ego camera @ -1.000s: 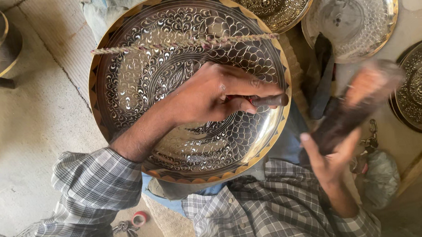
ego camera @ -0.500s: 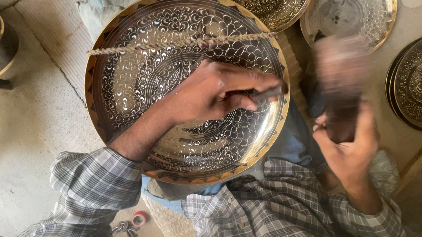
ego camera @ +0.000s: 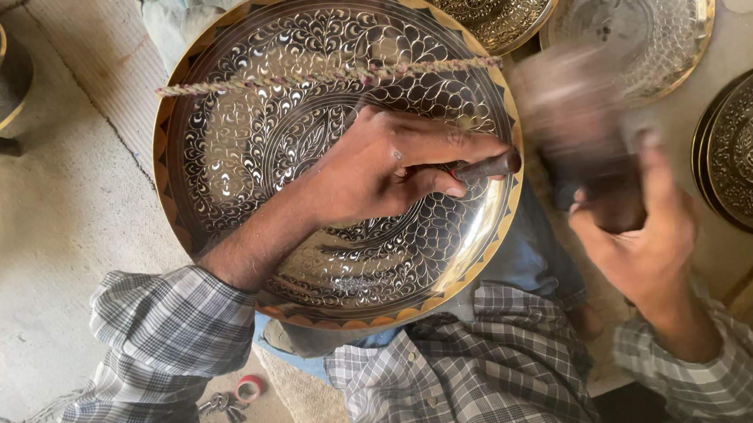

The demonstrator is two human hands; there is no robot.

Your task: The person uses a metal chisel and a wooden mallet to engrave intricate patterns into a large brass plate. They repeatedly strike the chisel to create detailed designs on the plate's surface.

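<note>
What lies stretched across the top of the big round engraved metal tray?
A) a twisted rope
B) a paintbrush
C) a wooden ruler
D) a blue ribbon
A: a twisted rope runs straight across the upper part of the big round engraved metal tray, above the left hand that holds a dark tool.

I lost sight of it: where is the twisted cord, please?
In the head view, the twisted cord stretches across the upper part of the large engraved tray, above the left hand.
</note>
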